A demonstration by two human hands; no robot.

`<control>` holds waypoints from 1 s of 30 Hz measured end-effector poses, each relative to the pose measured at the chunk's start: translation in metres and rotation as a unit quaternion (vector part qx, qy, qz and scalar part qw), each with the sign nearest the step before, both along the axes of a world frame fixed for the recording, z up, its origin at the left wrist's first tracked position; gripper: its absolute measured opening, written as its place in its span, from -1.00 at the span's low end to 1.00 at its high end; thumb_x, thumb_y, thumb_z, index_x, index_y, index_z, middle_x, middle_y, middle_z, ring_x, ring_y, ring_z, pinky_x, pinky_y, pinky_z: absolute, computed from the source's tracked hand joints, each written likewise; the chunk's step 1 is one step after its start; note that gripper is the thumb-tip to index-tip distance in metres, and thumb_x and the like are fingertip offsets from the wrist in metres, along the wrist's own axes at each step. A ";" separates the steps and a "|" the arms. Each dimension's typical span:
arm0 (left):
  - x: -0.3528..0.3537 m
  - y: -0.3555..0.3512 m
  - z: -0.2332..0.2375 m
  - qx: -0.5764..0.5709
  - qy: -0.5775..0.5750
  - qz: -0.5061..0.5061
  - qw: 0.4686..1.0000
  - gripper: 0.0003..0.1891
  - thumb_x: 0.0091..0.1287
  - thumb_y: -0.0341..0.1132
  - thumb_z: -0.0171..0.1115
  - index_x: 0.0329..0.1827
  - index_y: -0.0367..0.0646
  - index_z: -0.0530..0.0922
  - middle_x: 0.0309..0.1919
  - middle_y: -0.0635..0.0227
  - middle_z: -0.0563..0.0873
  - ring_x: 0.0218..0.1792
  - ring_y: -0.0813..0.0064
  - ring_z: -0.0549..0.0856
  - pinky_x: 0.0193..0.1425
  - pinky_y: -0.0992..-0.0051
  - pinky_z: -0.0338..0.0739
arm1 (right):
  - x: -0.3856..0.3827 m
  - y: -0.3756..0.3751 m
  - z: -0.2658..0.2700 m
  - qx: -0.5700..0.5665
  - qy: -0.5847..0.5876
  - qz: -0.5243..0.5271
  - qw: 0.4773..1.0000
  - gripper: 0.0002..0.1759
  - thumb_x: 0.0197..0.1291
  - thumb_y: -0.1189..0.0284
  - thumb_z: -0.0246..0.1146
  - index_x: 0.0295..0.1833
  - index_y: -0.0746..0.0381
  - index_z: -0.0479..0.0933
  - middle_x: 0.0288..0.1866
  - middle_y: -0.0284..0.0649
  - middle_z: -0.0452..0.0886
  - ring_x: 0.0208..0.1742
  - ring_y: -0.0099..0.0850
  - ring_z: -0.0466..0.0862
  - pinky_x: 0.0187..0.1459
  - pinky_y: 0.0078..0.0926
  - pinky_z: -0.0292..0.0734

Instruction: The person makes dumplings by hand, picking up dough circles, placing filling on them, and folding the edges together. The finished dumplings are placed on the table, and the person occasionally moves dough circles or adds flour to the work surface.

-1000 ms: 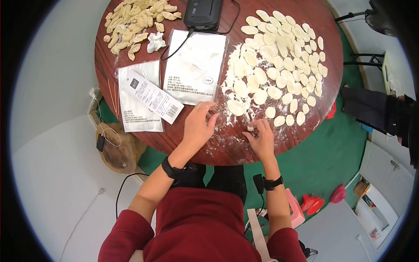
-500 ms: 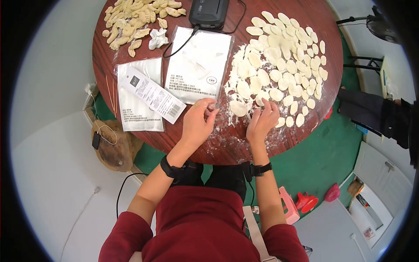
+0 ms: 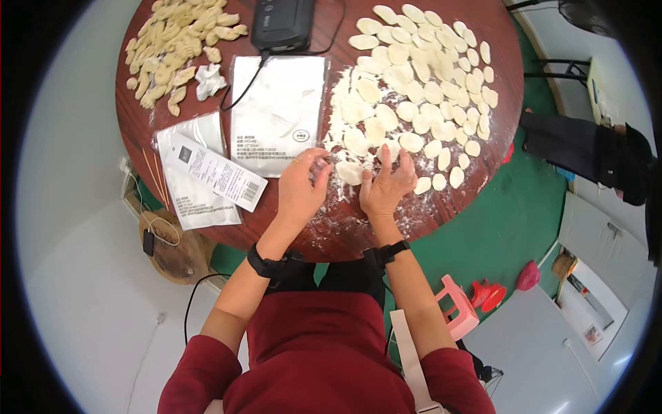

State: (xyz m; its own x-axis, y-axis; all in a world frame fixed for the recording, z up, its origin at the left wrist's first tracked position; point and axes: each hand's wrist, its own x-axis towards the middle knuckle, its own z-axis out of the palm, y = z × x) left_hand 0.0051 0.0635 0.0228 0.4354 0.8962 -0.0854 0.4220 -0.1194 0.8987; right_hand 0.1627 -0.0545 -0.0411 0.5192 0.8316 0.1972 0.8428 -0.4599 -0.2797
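Observation:
My left hand (image 3: 302,192) is just above the table's near edge, thumb and fingers curled with a gap between them and flour on the fingertips. Close to its right lies a flat oval dough piece (image 3: 349,173). My right hand (image 3: 389,185) has its fingers spread, the thumb right by that piece and the fingertips over the near edge of the dough spread. Many more flat dough ovals (image 3: 412,143) lie on the floured tabletop beyond, some overlapping. Loose white flour (image 3: 338,117) surrounds the left side of the spread.
Printed silver pouches (image 3: 276,114) and a label card (image 3: 215,172) lie left of my hands. Behind them are a crumpled tissue (image 3: 209,81), a black device (image 3: 283,24) with a cable, and a heap of shaped dough pieces (image 3: 176,41). Thin sticks (image 3: 157,181) rest at the left edge.
The view has shifted, so the table appears further left. My right hand's fingers have spread wider, and my left hand's thumb and fingers have parted from a pinch-like curl.

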 end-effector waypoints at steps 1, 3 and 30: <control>0.002 0.004 0.001 -0.007 0.010 -0.006 1.000 -0.75 0.36 -0.44 0.37 0.08 -0.19 0.66 -0.29 0.32 0.75 -0.36 0.59 0.67 -0.36 0.56 0.49 | -0.001 0.000 0.000 -0.003 -0.005 -0.004 1.000 -0.24 0.38 -0.02 0.18 0.62 -0.02 0.26 0.57 0.09 0.18 0.58 0.05 0.14 0.44 0.21 -0.04; 0.010 0.010 0.006 -0.016 0.008 -0.012 1.000 -0.76 0.36 -0.44 0.37 0.08 -0.19 0.66 -0.28 0.33 0.75 -0.36 0.60 0.66 -0.35 0.57 0.48 | -0.001 0.002 0.001 -0.007 -0.012 -0.013 1.000 -0.23 0.38 -0.04 0.19 0.62 -0.02 0.27 0.58 0.08 0.17 0.58 0.05 0.14 0.44 0.22 -0.03; 0.068 -0.068 -0.001 -0.419 -0.129 -0.206 0.875 -0.85 0.53 -0.49 0.18 0.09 -0.31 0.59 -0.12 0.32 0.74 -0.21 0.62 0.70 -0.15 0.52 0.62 | 0.028 -0.011 0.034 0.372 0.396 -0.194 0.817 -0.57 0.56 0.23 -0.08 0.20 0.36 0.48 0.09 -0.09 0.51 0.07 -0.27 0.49 0.20 -0.27 0.38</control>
State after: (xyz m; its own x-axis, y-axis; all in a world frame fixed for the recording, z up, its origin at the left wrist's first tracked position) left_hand 0.0734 -0.0049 0.0218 0.8079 0.3290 -0.4889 0.2689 0.5324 0.8027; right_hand 0.1909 -0.0651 -0.0075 0.9250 0.3769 0.0488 0.0942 -0.1031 -0.9902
